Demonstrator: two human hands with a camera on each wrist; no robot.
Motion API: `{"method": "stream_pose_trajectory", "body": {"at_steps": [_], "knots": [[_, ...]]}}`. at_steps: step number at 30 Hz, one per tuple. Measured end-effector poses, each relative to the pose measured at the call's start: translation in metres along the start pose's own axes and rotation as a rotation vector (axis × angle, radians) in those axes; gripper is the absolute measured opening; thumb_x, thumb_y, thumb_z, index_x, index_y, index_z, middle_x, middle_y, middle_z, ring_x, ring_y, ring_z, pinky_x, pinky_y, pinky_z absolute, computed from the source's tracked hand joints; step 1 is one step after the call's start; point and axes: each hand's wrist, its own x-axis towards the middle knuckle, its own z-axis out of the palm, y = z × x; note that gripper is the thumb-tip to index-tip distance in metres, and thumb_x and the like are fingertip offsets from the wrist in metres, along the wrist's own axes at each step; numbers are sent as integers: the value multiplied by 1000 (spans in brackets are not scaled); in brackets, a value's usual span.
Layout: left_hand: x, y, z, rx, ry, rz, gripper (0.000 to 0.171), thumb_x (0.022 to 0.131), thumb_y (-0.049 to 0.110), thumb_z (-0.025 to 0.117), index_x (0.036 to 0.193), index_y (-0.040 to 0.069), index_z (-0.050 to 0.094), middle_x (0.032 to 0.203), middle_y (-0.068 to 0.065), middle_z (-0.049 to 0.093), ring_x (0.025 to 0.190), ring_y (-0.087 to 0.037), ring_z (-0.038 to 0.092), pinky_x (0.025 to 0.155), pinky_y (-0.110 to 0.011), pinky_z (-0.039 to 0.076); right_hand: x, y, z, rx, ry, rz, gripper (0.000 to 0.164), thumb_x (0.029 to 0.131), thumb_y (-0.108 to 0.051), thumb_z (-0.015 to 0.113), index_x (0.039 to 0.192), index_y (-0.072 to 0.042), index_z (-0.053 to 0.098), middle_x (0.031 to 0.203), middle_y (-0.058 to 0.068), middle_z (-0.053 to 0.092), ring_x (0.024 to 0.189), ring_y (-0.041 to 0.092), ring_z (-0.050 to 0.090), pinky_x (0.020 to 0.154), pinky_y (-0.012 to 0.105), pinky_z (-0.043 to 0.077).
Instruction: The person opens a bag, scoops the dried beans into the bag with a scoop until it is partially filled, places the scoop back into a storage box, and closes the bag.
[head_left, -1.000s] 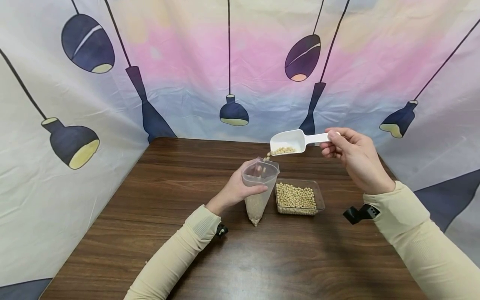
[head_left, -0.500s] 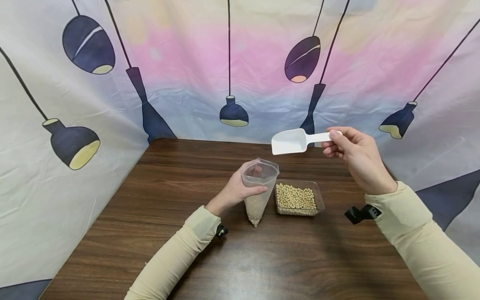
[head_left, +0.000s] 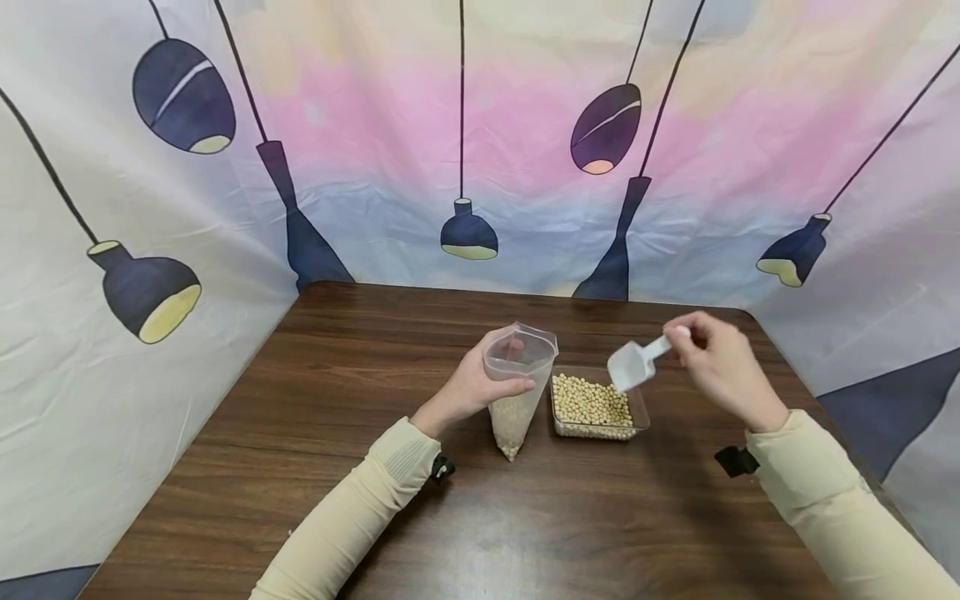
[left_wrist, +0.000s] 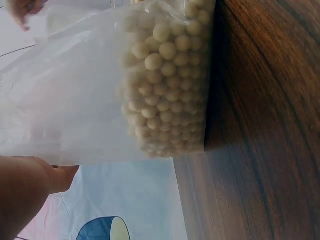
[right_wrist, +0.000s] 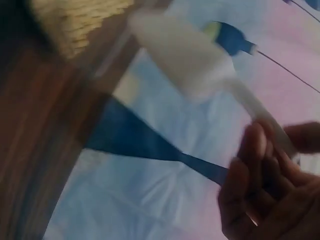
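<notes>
My left hand [head_left: 480, 375] grips a clear plastic bag [head_left: 522, 354] around its upper part, holding its mouth wide. Round pale soybeans [left_wrist: 170, 75] fill the bag's lower part, which stands on the table in the left wrist view. With thumb and fingers my right hand [head_left: 723, 367] pinches the handle of a white plastic scoop [head_left: 632, 367]. The scoop's tip points down over the right side of a clear tub [head_left: 640, 410] of soybeans [head_left: 588, 400]. In the right wrist view the scoop [right_wrist: 182, 55] is blurred and shows its underside.
The tub stands just right of the bag on a dark brown wooden table [head_left: 360, 375]. A cloth backdrop [head_left: 375, 125] printed with hanging lamps rises behind the table and along both its sides.
Beans slid from the scoop into the bag, leaving the scoop empty. My right hand then carried it down and right, from above the bag to over the tub. The left hand stayed put.
</notes>
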Motion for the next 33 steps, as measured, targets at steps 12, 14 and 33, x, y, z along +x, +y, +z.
{"method": "stream_pose_trajectory", "body": {"at_steps": [12, 14, 33], "knots": [[2, -3, 1, -11, 2, 22, 77, 81, -5, 73, 147, -4, 33, 131, -31, 48, 122, -44, 48, 96, -41, 46, -13, 24, 26, -86, -183, 38, 24, 102, -18, 48, 107, -1, 64, 77, 6, 60, 58, 18, 46, 49, 29, 37], [2, -4, 1, -8, 2, 20, 77, 81, -5, 73, 147, -3, 33, 131, -31, 48, 122, -44, 48, 96, -41, 47, -11, 28, 25, -43, -203, 66, 25, 103, -19, 48, 108, 0, 63, 80, 7, 62, 62, 18, 51, 51, 29, 41], [10, -37, 0, 8, 27, 38, 81, 79, 5, 79, 148, 10, 38, 129, -18, 53, 120, -31, 53, 95, -40, 48, -15, 71, 34, 429, -335, 421, 45, 104, -24, 45, 127, 16, 47, 85, 8, 66, 74, 13, 63, 69, 34, 55]]}}
